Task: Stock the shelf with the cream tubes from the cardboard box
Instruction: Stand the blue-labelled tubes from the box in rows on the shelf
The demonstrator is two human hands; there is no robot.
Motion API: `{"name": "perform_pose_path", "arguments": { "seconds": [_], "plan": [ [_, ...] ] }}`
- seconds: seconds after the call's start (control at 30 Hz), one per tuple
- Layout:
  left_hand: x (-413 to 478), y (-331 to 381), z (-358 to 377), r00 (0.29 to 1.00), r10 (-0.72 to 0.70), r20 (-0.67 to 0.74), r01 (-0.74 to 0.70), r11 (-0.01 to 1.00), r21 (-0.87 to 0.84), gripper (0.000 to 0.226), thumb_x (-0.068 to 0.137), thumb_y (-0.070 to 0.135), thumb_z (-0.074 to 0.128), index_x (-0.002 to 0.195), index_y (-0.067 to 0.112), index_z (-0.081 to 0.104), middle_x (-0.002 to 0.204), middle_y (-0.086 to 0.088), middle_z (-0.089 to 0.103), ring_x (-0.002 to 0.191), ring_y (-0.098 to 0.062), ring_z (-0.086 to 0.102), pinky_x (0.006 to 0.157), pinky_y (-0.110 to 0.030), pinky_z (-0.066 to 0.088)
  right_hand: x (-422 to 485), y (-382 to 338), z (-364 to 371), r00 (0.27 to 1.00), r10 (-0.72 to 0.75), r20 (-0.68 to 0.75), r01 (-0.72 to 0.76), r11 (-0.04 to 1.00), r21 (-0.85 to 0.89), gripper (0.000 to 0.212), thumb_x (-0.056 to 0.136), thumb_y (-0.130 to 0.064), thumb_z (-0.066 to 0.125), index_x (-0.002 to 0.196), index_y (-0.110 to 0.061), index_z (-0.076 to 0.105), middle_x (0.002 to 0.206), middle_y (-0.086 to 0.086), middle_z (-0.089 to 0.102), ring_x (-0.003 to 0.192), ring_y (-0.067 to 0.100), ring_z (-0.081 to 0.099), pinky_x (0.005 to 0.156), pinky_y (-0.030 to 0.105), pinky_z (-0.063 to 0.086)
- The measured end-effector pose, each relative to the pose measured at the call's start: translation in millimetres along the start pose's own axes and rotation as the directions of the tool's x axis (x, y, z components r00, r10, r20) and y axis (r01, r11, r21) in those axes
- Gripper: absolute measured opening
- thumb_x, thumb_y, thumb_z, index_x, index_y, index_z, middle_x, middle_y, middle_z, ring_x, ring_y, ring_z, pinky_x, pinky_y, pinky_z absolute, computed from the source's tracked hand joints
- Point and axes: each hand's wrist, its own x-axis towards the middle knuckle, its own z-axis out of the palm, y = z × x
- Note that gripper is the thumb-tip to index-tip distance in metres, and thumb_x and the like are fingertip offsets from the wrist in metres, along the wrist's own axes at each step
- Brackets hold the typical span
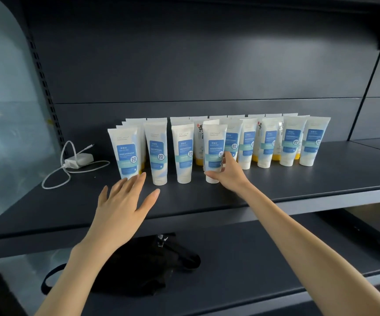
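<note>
Several white cream tubes with blue labels stand cap-down in rows on the dark shelf (275,190). My right hand (229,173) grips one front-row tube (214,151) near its cap, thumb in front and fingers behind. My left hand (123,201) hovers open, fingers spread, just in front of the leftmost tube (125,151), fingertips close to its base. Two more front tubes (158,153) (183,151) stand between my hands. Further tubes, some with yellow caps (199,142), fill the rows behind and to the right. The cardboard box is not in view.
A white charger (78,160) with a looped cable lies on the shelf's left part. A black bag (152,265) rests on the lower shelf beneath my left arm. A slotted upright runs down the left edge; another shelf board hangs above.
</note>
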Motion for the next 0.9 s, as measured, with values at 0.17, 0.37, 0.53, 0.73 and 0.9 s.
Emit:
{"name": "perform_pose_path", "arguments": {
  "seconds": [0.17, 0.37, 0.53, 0.73, 0.9],
  "plan": [
    [8.0, 11.1, 5.0, 1.0, 0.023, -0.017, -0.023, 1.0, 0.008, 0.067, 0.091, 0.059, 0.022, 0.15, 0.027, 0.018, 0.152, 0.009, 0.03, 0.142, -0.014, 0.022, 0.116, -0.045, 0.017, -0.5, 5.8, 2.3, 0.998, -0.012, -0.058, 0.013, 0.999, 0.031, 0.05, 0.077, -0.015, 0.076, 0.107, -0.023, 0.037, 0.107, -0.011, 0.049, 0.098, 0.007, 0.049, 0.081, 0.021, 0.04],
    [12.9, 24.7, 9.9, 0.998, 0.051, -0.036, -0.051, 0.999, -0.002, 0.07, 0.087, 0.06, 0.018, 0.148, 0.025, 0.023, 0.15, 0.008, 0.034, 0.141, -0.012, 0.024, 0.113, -0.042, 0.021, 2.5, 10.5, 3.7, 0.998, -0.011, -0.055, 0.011, 1.0, 0.009, 0.052, 0.077, -0.018, 0.077, 0.108, -0.024, 0.036, 0.111, -0.011, 0.05, 0.1, 0.006, 0.048, 0.084, 0.023, 0.042],
    [15.1, 26.6, 15.2, 0.999, 0.04, -0.023, -0.04, 0.999, 0.004, 0.071, 0.087, 0.06, 0.019, 0.148, 0.024, 0.025, 0.149, 0.008, 0.036, 0.14, -0.012, 0.026, 0.114, -0.042, 0.023, 3.0, 11.9, 3.2, 0.999, -0.011, -0.048, 0.012, 1.0, 0.011, 0.051, 0.077, -0.019, 0.076, 0.108, -0.025, 0.036, 0.109, -0.011, 0.049, 0.1, 0.007, 0.048, 0.083, 0.023, 0.041],
    [16.1, 31.3, 16.6, 0.999, 0.029, -0.032, -0.028, 0.999, 0.034, 0.079, 0.08, 0.065, 0.008, 0.142, 0.024, 0.034, 0.147, 0.008, 0.039, 0.137, -0.013, 0.031, 0.112, -0.041, 0.027, 0.0, 11.6, -1.2, 0.999, 0.031, -0.03, -0.029, 0.997, 0.071, 0.049, 0.081, -0.018, 0.073, 0.117, -0.02, 0.04, 0.11, -0.01, 0.049, 0.1, 0.007, 0.049, 0.076, 0.015, 0.04],
    [17.1, 33.4, 14.9, 0.999, 0.02, -0.04, -0.019, 1.0, 0.016, 0.081, 0.079, 0.065, 0.009, 0.145, 0.023, 0.031, 0.147, 0.007, 0.04, 0.138, -0.014, 0.031, 0.112, -0.043, 0.029, -5.5, 14.6, -13.2, 0.999, 0.043, 0.02, -0.045, 0.994, 0.098, 0.046, 0.083, -0.019, 0.071, 0.115, -0.021, 0.038, 0.113, -0.008, 0.047, 0.107, 0.012, 0.05, 0.083, 0.022, 0.041]
  ]
}}
